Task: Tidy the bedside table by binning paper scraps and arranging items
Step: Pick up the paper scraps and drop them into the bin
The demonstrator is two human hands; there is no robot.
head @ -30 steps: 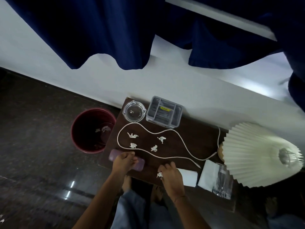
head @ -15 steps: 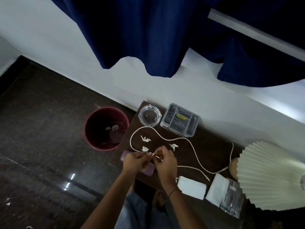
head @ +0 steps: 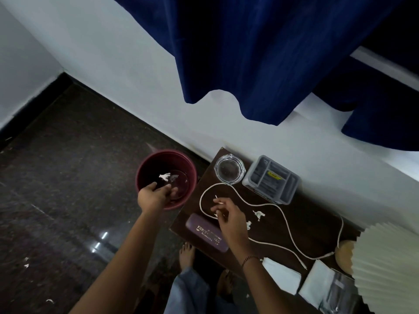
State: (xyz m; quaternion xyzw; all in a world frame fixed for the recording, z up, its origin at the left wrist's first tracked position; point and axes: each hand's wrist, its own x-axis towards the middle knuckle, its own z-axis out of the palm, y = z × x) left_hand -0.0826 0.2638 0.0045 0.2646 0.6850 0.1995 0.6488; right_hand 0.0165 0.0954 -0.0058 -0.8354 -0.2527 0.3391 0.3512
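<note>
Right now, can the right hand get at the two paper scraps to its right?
Probably yes: the right hand hovers beside the near scrap and far scrap; nothing lies between, and the cable only loops around.

The floor [head: 68,177] looks glossy, the table [head: 306,227] matt wood, the ashtray [head: 229,169] smooth clear glass.

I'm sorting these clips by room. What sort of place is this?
Probably a bedroom: a small bedside table against the wall carries a pleated lamp and a glasses case, with a blue curtain hanging above.
</note>
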